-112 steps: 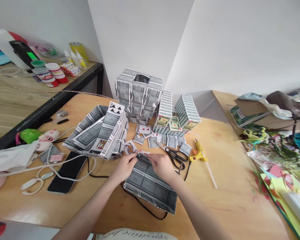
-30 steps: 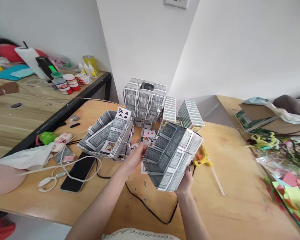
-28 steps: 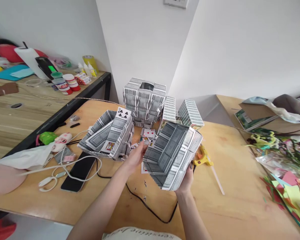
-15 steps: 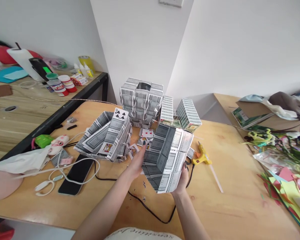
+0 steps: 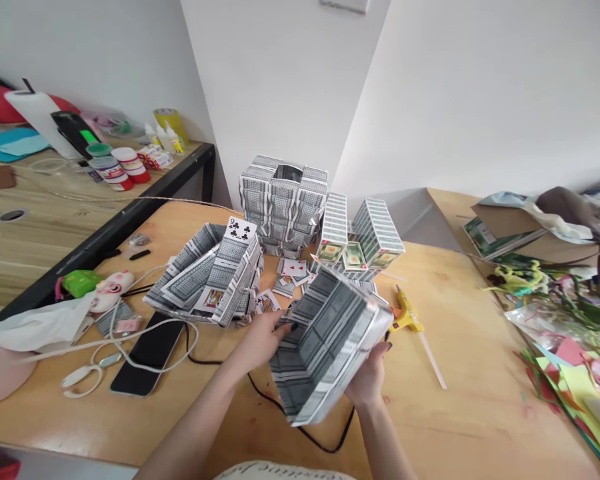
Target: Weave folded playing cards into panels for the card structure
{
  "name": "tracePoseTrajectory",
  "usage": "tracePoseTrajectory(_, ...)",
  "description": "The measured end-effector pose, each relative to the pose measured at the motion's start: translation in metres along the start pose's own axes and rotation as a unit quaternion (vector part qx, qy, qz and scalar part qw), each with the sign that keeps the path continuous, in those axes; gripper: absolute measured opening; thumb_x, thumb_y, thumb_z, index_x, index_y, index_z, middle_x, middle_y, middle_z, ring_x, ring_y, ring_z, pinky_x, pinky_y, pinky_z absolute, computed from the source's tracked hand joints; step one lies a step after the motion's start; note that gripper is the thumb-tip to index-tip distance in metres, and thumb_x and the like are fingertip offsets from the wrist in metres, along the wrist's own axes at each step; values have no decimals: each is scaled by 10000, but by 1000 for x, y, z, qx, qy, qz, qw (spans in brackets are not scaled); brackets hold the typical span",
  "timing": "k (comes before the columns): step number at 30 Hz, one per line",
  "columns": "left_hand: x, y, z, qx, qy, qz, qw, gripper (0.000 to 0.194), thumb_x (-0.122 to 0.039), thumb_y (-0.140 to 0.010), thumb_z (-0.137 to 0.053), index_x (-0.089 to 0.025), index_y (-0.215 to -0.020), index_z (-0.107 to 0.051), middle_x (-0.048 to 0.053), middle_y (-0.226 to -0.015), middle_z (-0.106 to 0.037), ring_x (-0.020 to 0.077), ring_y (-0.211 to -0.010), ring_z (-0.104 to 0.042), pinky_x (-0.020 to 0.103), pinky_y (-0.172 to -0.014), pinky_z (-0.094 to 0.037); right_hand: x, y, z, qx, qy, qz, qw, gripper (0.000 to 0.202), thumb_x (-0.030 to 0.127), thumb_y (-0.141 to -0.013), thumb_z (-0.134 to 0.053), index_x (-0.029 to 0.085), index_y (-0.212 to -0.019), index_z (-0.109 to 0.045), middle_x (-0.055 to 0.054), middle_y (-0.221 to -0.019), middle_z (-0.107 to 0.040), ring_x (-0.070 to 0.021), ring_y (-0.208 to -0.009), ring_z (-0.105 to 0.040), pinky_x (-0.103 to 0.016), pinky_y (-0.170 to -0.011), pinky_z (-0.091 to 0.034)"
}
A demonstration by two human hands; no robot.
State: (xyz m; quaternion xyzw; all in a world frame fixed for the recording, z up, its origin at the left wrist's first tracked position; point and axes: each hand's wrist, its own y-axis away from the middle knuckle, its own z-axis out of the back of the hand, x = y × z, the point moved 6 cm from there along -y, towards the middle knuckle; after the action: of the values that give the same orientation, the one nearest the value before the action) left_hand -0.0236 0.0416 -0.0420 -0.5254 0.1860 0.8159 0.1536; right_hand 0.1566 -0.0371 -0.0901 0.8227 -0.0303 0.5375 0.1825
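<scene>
Both hands hold an open box made of grey-backed playing cards (image 5: 325, 340), tilted above the table. My left hand (image 5: 265, 339) grips its left edge, thumb on the rim; my right hand (image 5: 370, 377) holds the right side from below. To the left sits another card box (image 5: 230, 273) with folded card panels and a nine of clubs on top. Behind stands a taller card structure (image 5: 283, 207). Green card stacks (image 5: 377, 230) are to its right. Loose cards (image 5: 294, 268) lie between the boxes.
A yellow glue gun (image 5: 406, 313) with a glue stick lies at right. A black phone (image 5: 147, 357), white cables and a green pouch (image 5: 80, 283) are at left. Coloured paper (image 5: 575, 373) and a cardboard box cover the right side. Bottles stand on the left desk.
The held box has moved down and toward me and tilted further, showing its end wall at the right. Both hands moved lower with it, uncovering more of the green cards behind.
</scene>
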Motion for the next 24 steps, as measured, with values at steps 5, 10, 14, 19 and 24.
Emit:
tracePoseTrajectory(5,7,6,10,-14,-191,55,980,252,-183,-763,-449,-208,-880,-671,82,-816,-680,223,-798,-606,311,-737,-416,49,-27,0,42,7,69,997,663,678,-784,-129,295,-1234,-430,-69,-1230,-531,-238,-1144,-477,-456,-893,-404)
tracePoseTrajectory(10,3,-4,-4,17,-342,37,939,303,-146,-763,-397,-214,-812,-688,116,-703,-666,256,-711,-615,329,-658,-406,73,-53,-4,79,195,66,975,336,453,-785,-498,240,-1028,-590,-56,-1004,-654,-222,-956,-597,-404,-896,-408)
tracePoseTrajectory(14,-3,-14,-14,28,-356,-15,934,328,-162,-776,-388,-256,-906,-673,105,-803,-684,256,-763,-621,326,-659,-407,85,-75,-48,157,487,163,844,218,303,-809,-485,217,-907,-660,-37,-958,-664,-184,-898,-602,-318,-822,-449)
tracePoseTrajectory(19,-4,-19,-14,13,-353,-15,936,294,-185,-765,-412,-233,-881,-678,107,-806,-687,248,-763,-623,318,-665,-413,58,-109,-117,223,770,237,549,181,184,-771,-532,195,-886,-672,-100,-962,-661,-226,-948,-581,-313,-782,-445)
tracePoseTrajectory(24,-4,-19,-13,25,-361,-7,932,277,-203,-777,-408,-217,-841,-678,99,-784,-684,229,-764,-621,297,-664,-411,31,-131,-146,239,801,238,494,155,135,-744,-528,99,-800,-668,-197,-905,-655,-284,-906,-592,-364,-744,-437)
